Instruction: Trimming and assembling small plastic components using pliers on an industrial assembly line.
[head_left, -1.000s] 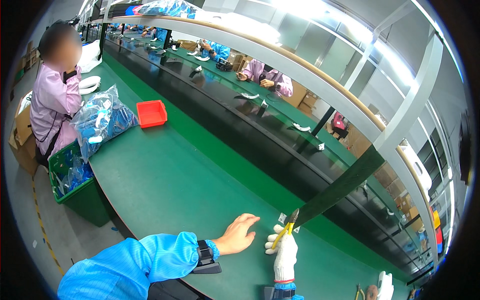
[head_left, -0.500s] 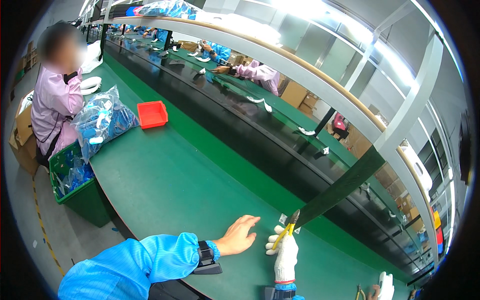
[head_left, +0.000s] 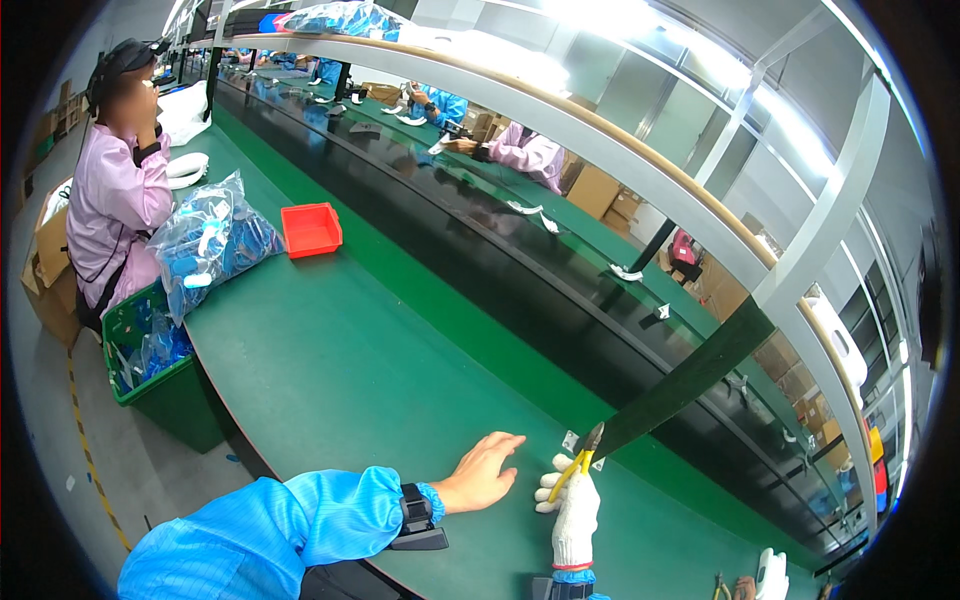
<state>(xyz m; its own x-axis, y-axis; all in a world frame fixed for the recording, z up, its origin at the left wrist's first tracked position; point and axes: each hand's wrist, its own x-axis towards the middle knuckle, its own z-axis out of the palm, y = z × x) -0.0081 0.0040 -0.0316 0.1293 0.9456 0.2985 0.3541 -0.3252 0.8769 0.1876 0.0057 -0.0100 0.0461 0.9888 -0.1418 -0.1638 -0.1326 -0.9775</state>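
Note:
My left hand (head_left: 482, 474) is bare and lies over the green bench (head_left: 350, 370), fingers stretched out and slightly apart, with nothing in it. Beside it on the right, my right hand (head_left: 574, 515) wears a white knitted glove. It is closed around a pair of cutting pliers (head_left: 568, 477) with yellow handles, whose dark jaws point up and away from me. The jaws show in front of the foot of a dark green post (head_left: 690, 375). Both my sleeves are blue, with a dark device at each wrist.
A red bin (head_left: 312, 231) and a clear bag of blue items (head_left: 215, 245) sit at the bench's far left. A green crate (head_left: 165, 390) stands below. Beyond runs a dark conveyor (head_left: 480, 250) with white parts. At lower right are another person's hand (head_left: 745, 588) and a white piece (head_left: 771, 575).
The person in pink at the left has raised a hand to the head. White parts on the conveyor have shifted slightly right. My hands keep nearly the same pose.

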